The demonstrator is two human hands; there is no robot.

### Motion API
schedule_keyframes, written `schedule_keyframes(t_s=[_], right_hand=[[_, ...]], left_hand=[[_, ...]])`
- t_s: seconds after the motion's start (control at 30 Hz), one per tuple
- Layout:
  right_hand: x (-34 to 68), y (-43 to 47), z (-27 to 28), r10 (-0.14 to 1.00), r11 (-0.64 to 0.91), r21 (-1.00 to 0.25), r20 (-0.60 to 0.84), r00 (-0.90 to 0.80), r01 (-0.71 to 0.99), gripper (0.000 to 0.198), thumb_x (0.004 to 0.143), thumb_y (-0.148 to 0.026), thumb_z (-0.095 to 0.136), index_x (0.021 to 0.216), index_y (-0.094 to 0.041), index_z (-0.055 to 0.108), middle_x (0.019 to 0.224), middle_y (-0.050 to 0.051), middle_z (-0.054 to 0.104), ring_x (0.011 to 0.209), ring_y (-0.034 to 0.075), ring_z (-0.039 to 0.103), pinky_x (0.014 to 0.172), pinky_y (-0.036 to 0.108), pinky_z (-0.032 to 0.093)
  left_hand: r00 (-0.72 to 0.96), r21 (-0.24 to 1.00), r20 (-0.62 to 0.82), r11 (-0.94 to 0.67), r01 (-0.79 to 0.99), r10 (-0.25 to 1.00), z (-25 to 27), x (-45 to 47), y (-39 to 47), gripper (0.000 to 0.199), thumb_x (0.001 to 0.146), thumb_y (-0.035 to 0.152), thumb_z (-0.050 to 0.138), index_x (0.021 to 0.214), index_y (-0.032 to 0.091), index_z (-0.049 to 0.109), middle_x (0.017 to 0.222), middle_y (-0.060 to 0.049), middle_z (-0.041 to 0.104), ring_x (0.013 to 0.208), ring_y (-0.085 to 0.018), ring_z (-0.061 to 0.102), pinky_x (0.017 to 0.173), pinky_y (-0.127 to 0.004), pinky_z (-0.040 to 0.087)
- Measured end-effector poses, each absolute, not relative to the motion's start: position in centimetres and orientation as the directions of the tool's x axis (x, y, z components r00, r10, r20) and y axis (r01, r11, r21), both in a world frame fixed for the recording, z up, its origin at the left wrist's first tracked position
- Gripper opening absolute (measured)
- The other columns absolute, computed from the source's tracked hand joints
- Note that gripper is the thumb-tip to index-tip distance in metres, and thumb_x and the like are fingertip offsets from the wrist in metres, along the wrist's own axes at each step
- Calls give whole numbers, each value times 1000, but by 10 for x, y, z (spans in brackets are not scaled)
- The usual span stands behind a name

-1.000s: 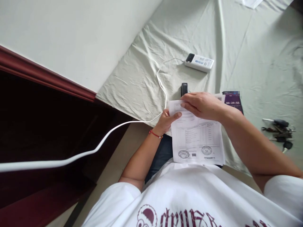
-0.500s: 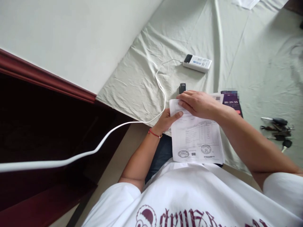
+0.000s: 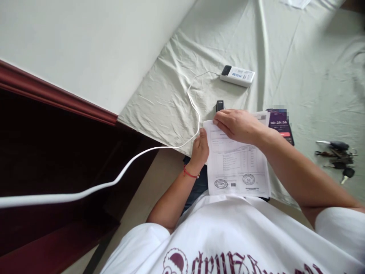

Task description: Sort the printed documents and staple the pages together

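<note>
A stack of printed papers with stamps and a table lies between my hands, its lower edge near my shirt. My right hand reaches across the upper part, fingers closed at the top left corner of the sheets. Against their left edge rests my left hand, a red bracelet at its wrist. Its thumb is stretched out, while its other fingers are partly hidden. Just beyond my right fingertips a small black object sits on the cloth, partly covered, its kind unclear.
A white power bank lies farther back, with a white cable running left from it. Right of the papers are a phone showing a timer and a bunch of keys. Pale cloth covers the table; its edge is at left.
My left thumb has come off the face of the papers, and that hand has shifted slightly to the sheets' left edge. My right hand stays at the top of the stack.
</note>
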State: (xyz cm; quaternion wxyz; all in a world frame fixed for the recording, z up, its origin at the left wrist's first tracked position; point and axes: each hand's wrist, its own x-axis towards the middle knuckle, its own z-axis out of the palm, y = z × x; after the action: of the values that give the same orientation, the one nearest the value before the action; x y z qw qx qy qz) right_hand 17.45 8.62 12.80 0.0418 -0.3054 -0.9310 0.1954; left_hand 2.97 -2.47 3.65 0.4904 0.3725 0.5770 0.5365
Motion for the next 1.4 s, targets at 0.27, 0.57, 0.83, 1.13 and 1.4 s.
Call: schedule_keyframes(t_s=[0.27, 0.57, 0.83, 1.13, 1.4], right_hand=[[181, 83, 122, 558, 740, -438, -24, -830, 510, 33, 112, -33, 38, 119, -18, 67, 106, 13, 71, 85, 25, 61, 72, 36, 37], [185, 85, 109, 422, 846, -457, 259, -869, 274, 48, 111, -23, 42, 156, -28, 59, 145, 14, 64, 123, 29, 59, 98, 45, 50], [173, 87, 124, 312, 917, -331, 242, -919, 224, 27, 107, -24, 57, 118, -21, 81, 156, 14, 60, 150, 37, 43, 118, 57, 38], [174, 84, 124, 317, 916, -305, 152, -936, 261, 32, 109, -26, 53, 99, -20, 82, 140, 13, 72, 137, 34, 54, 109, 51, 43], [175, 73, 109, 407, 855, -402, 130, -904, 327, 31, 109, -27, 51, 117, -20, 80, 149, 17, 66, 125, 33, 63, 101, 48, 49]], left_hand=[[-173, 994, -104, 107, 8, 980, 42, 33, -19, 62, 90, 81, 67, 95, 20, 76, 85, -6, 78, 90, -25, 73, 78, -35, 56], [10, 916, -208, 199, -347, 978, 35, 30, -16, 40, 77, 42, 97, 99, 18, 74, 91, -6, 76, 105, -30, 75, 91, -41, 61], [-19, 977, -116, 111, -180, 993, 38, 30, -12, 30, 72, 37, 96, 78, 19, 73, 85, -5, 75, 91, -24, 71, 78, -37, 59], [-29, 976, -214, 215, 28, 976, 44, 26, -13, 35, 78, 41, 91, 68, 18, 65, 64, 0, 61, 69, -16, 58, 63, -30, 45], [-32, 956, -287, 288, 50, 958, 37, 25, -22, 44, 79, 47, 89, 57, 22, 60, 54, 2, 46, 56, -14, 42, 59, -34, 39]])
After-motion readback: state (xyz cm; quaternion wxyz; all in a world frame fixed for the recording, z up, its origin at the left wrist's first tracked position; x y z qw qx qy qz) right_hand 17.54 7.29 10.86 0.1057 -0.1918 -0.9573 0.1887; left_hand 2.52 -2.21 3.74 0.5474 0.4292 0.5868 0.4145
